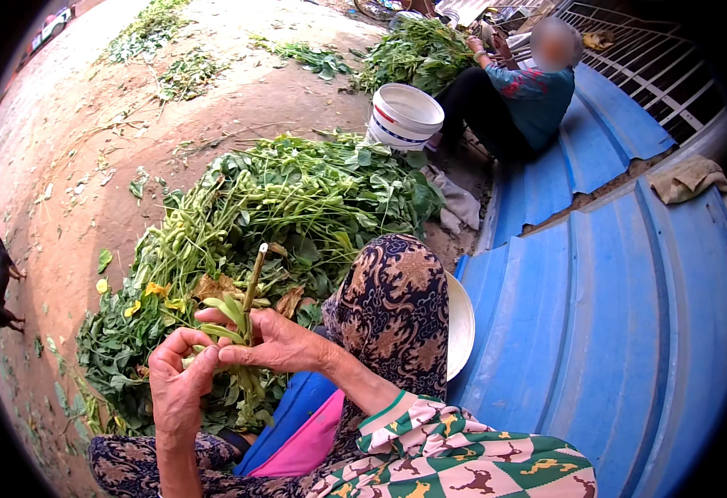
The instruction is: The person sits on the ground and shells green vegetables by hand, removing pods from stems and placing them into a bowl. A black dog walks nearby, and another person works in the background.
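My right hand grips a cut soybean stem that stands nearly upright, its pale cut end on top. Green pods hang along the stem between my two hands. With thumb and forefinger, my left hand pinches at a pod beside the stem; the pod is mostly hidden by the fingers. Leaves hang below the right hand. Just beyond lies a large heap of soybean plants, with many pods and leaves. A blue and pink cloth or bag lies between my patterned trouser legs.
A white bucket stands past the heap, near a seated person handling another pile of plants. Blue corrugated metal sheets lie at right. A pale round container shows behind my knee. A black animal stands at left.
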A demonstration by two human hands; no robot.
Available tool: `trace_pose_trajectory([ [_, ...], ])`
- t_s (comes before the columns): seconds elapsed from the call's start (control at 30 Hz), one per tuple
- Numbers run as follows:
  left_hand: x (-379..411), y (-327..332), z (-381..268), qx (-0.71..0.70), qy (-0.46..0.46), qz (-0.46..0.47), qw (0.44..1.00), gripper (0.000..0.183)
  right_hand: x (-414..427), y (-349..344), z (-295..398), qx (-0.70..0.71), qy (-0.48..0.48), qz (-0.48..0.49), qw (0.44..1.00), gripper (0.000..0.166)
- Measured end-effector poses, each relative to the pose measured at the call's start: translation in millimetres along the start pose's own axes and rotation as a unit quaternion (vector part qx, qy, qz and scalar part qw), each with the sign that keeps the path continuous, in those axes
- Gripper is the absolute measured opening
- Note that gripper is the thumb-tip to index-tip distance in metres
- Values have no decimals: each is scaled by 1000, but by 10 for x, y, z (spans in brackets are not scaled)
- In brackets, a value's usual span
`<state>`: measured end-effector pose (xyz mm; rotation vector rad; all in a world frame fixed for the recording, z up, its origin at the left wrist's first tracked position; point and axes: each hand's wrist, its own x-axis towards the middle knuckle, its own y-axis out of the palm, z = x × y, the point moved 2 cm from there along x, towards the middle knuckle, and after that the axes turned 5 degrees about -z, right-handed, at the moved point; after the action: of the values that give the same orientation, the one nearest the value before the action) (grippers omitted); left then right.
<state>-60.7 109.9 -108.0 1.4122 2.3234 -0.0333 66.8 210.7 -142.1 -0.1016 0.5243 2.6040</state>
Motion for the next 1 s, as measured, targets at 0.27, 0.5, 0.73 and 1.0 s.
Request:
trace_pose_trajectory([
  [0.27, 67, -41, 93, -122, -74, 64, 988, 10, -1, -76, -99, 4, -15, 21, 1000, 60],
  [0.5, 81, -86, 102, -93, -89, 95, 987, 10, -68, -96, -48, 23, 15, 44, 999, 63],
  [0.73, 81, 5, 233, -139, -59, 37, 988, 3, -103, -102, -43, 33, 4, 14, 999, 66],
  [1.0, 13, 22, -2, -69, -38, 96, 992, 10, -81, -51, -94, 92, 5, 49, 995, 65],
])
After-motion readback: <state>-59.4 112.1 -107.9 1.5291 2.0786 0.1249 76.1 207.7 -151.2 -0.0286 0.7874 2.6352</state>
